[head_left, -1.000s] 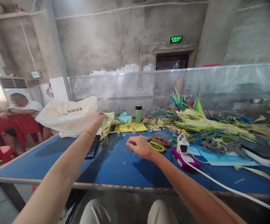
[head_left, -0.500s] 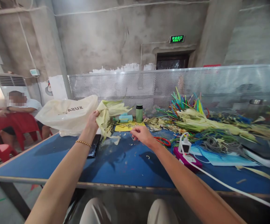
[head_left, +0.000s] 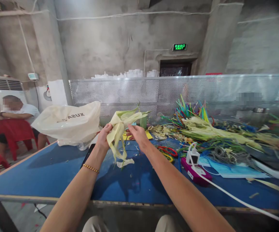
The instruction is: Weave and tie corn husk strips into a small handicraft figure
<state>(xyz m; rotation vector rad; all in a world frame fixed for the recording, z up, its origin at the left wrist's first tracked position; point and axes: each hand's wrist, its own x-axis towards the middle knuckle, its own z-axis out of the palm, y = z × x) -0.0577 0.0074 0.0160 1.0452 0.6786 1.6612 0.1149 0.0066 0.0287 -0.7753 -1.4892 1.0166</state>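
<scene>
My left hand (head_left: pixel 104 135) is closed around the near side of a bundle of pale green corn husks (head_left: pixel 116 127), held up above the blue table. Some husk strips spread out to the right, and others hang toward the tabletop. My right hand (head_left: pixel 137 134) is at the bundle's right side with fingers curled and thumb against them; what they pinch, if anything, is too small to tell. Under my left forearm lies a dark phone (head_left: pixel 88 155). A loose pale husk piece (head_left: pixel 126 163) is below the bundle.
A white plastic bag (head_left: pixel 69 124) stands at left. Red and yellow cord loops (head_left: pixel 167 154), a purple power strip (head_left: pixel 194 172) with a white cable, and a blue mask (head_left: pixel 238 168) lie at right. More husks (head_left: pixel 209 129) and coloured stems are piled behind. A person sits far left.
The husk bundle has moved right and nearer with my left hand. My right hand, formerly apart from it, is now up against its right side. The view has shifted slightly.
</scene>
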